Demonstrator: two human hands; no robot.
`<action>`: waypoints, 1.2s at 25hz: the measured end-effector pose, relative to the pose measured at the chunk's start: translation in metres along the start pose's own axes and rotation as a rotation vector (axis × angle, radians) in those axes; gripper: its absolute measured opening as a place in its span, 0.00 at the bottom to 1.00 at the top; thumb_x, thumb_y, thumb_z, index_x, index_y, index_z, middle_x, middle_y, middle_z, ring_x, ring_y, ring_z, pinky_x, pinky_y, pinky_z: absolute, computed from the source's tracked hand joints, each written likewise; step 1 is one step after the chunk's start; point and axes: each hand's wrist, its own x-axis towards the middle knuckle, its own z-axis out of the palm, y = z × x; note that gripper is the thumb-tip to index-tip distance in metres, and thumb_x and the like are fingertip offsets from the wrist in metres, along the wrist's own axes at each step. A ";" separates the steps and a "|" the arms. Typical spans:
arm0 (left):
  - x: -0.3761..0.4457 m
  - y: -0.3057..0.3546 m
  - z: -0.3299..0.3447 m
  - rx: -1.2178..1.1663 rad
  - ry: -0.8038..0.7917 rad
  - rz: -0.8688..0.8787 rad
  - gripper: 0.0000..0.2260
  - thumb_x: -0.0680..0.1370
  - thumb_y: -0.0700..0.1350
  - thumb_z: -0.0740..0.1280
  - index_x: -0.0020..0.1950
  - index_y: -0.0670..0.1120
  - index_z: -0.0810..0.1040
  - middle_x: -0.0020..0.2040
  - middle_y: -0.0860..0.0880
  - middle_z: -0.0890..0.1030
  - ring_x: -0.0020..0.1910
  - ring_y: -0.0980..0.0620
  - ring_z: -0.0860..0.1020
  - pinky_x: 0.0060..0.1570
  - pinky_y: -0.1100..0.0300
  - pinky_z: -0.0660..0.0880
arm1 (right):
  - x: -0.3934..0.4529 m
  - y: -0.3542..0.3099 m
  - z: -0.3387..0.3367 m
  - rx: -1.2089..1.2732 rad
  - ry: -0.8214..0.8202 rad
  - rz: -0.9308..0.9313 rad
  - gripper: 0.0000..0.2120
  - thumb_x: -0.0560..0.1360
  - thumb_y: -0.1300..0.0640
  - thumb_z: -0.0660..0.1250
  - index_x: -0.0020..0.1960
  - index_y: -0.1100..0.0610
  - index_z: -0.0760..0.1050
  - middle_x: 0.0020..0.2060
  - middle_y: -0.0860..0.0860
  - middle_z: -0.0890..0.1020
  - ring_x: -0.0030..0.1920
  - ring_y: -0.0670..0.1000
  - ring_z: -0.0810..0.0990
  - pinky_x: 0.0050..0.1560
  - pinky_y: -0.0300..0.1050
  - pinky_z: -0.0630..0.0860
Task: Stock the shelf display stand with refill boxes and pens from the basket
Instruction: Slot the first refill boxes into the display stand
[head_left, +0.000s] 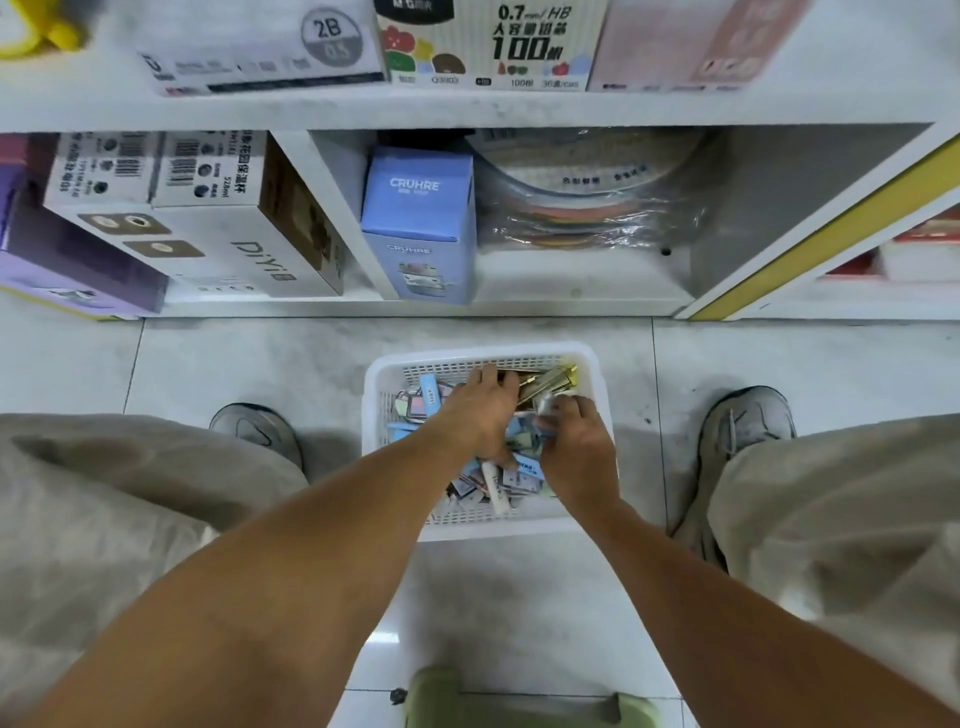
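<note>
Both hands dig in the white perforated plastic basket (376, 387) on the floor at 12 o'clock. Loose small boxes (524, 470) could spill out. The left hand (475, 410) lies spread on the heap; the right hand (574, 441) pinches something pale, unclear what.

both hands reach into the white basket (375, 415) on the floor tiles; the left hand (480, 410) lies over small refill boxes (524, 470), the right hand (574, 441) seemingly pinches something blurred.
</note>
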 end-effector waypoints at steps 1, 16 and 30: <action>0.000 -0.001 0.001 -0.033 -0.005 -0.015 0.47 0.60 0.57 0.82 0.70 0.44 0.61 0.66 0.40 0.67 0.66 0.39 0.67 0.63 0.46 0.70 | 0.000 0.000 0.000 0.009 0.016 -0.015 0.11 0.69 0.73 0.69 0.51 0.69 0.79 0.45 0.64 0.81 0.42 0.65 0.81 0.39 0.53 0.81; 0.001 -0.020 0.000 -0.251 0.038 -0.055 0.36 0.71 0.52 0.75 0.74 0.46 0.62 0.66 0.42 0.73 0.65 0.42 0.72 0.63 0.46 0.70 | 0.025 -0.003 -0.010 -0.118 -0.026 0.051 0.18 0.75 0.63 0.56 0.62 0.64 0.75 0.58 0.60 0.78 0.54 0.60 0.78 0.46 0.53 0.80; 0.001 0.014 0.007 -0.044 0.215 -0.099 0.23 0.75 0.44 0.71 0.66 0.38 0.70 0.64 0.37 0.69 0.64 0.39 0.69 0.63 0.51 0.71 | 0.037 -0.015 0.000 -0.116 -0.232 0.227 0.22 0.73 0.67 0.64 0.66 0.67 0.70 0.62 0.62 0.75 0.58 0.62 0.75 0.59 0.53 0.74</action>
